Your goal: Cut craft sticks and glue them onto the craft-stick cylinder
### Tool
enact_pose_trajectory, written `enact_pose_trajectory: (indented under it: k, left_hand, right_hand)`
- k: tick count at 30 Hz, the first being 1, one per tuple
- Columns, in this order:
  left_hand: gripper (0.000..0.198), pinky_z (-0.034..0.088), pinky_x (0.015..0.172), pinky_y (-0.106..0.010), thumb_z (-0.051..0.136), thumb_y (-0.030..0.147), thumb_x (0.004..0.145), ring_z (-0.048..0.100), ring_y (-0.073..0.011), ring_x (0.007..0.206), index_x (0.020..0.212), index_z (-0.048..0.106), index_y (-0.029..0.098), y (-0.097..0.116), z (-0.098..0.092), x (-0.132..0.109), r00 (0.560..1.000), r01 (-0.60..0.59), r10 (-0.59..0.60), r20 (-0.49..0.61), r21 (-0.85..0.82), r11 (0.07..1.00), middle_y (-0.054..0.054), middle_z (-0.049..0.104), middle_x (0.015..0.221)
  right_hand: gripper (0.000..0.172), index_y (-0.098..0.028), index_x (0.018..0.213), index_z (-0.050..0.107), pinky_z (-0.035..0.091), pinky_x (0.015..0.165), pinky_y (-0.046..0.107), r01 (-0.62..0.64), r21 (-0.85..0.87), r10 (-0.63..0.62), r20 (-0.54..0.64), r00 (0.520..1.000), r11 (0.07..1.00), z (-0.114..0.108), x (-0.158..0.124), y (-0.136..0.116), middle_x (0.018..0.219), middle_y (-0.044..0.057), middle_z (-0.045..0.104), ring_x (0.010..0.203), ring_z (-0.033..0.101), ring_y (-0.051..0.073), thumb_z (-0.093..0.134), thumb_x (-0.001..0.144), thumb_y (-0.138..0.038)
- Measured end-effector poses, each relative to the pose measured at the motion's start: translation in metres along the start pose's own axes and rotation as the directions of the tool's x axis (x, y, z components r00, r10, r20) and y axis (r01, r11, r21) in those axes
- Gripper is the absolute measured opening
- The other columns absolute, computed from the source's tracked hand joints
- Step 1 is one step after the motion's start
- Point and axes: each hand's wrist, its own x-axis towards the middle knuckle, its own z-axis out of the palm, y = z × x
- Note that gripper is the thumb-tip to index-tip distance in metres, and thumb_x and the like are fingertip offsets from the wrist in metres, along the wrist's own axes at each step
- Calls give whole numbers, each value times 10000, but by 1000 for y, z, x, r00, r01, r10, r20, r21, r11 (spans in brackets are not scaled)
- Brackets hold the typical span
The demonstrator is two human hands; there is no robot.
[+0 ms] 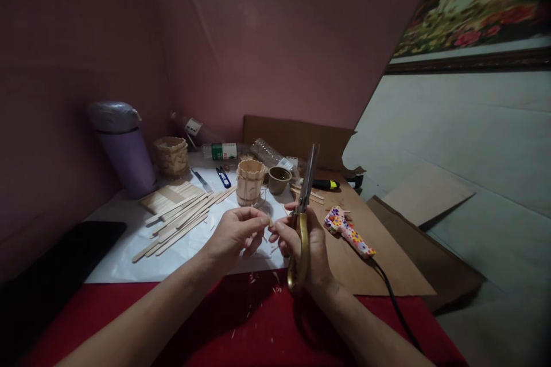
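Note:
My left hand (236,234) pinches a small piece of wooden stick (267,221) between thumb and fingertips. My right hand (306,249) grips gold-handled scissors (303,215), blades pointing up and away, and its fingertips also touch the small piece. Both hands hover over the near edge of a white sheet (129,241). A small stick-built cup (249,182) stands just beyond the hands.
Loose wooden sticks (181,221) lie left. A purple flask (123,146), woven basket (171,155), blue snips (223,176), small brown cup (279,179), plastic bottles (224,151), and a floral glue gun (348,232) on brown card (379,252) surround them. Red cloth (241,321) lies near.

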Motion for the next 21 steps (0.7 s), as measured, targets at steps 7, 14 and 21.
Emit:
enact_pose_trajectory:
  k: [7, 14, 21]
  left_hand:
    - [291, 283, 329, -178, 735, 405, 708, 446, -60, 365, 722, 652, 127, 0, 0, -3, 996, -61, 58, 61, 41, 997, -18, 626, 582]
    - [252, 262, 341, -172, 730, 366, 724, 419, -49, 368, 700, 651, 128, -2, 3, -3, 995, -93, 89, 45, 86, 992, -19, 631, 569]
    - [268, 213, 305, -164, 737, 377, 696, 373, -46, 328, 659, 619, 139, -3, 3, -3, 999, -31, 30, 24, 47, 998, 29, 541, 468]
  right_hand:
    - [346, -240, 931, 520, 393, 416, 176, 67, -47, -68, -12, 998, 997, 1, 0, -1, 599, -73, 636, 461, 555, 92, 773, 696, -252]
    - [403, -240, 925, 514, 390, 410, 176, 50, -60, -51, -23, 998, 997, 1, -2, -1, 580, -78, 626, 453, 557, 96, 813, 661, -295]
    - [414, -243, 950, 495, 367, 407, 161, 1, -21, -1, -29, 1000, 1000, 2, -1, -1, 580, -92, 613, 466, 560, 90, 798, 677, -316]
